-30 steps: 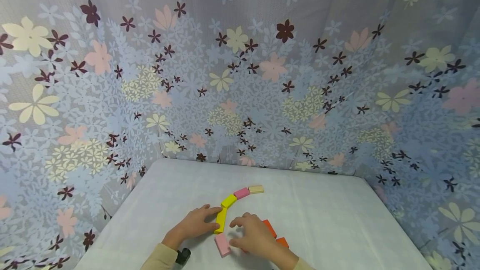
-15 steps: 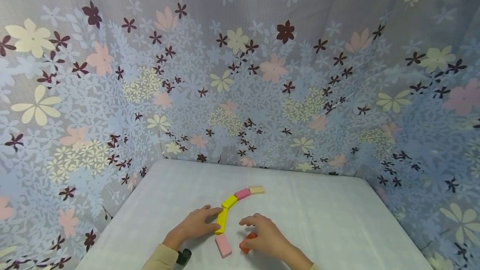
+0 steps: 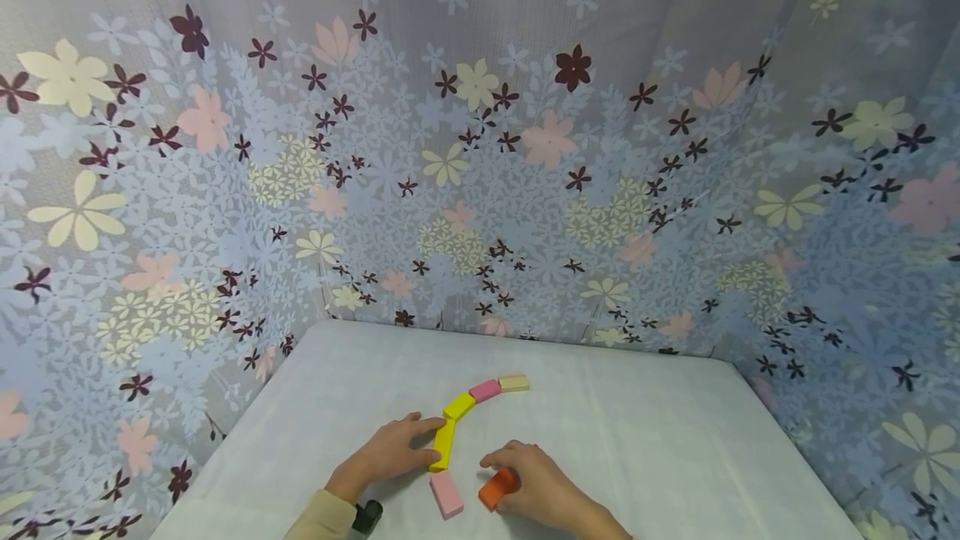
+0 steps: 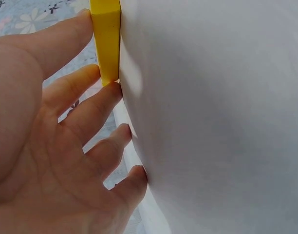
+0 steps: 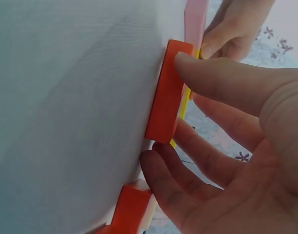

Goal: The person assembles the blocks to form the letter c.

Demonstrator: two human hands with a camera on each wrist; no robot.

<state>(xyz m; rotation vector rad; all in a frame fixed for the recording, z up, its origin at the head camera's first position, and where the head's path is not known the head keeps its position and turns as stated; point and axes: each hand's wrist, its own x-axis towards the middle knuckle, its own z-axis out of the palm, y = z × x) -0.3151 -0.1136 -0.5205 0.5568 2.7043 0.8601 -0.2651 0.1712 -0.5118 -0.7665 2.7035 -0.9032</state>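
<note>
The orange block (image 3: 498, 488) lies near the tabletop's (image 3: 660, 440) front edge, long axis slanting toward the far right corner, pinched by the right hand (image 3: 542, 486). The left hand (image 3: 390, 450), fingers straight, touches the yellow block (image 3: 443, 443).

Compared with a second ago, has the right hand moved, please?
Yes. The right hand has slid right, away from the pink block it was touching, and now holds an orange block beside it.
</note>
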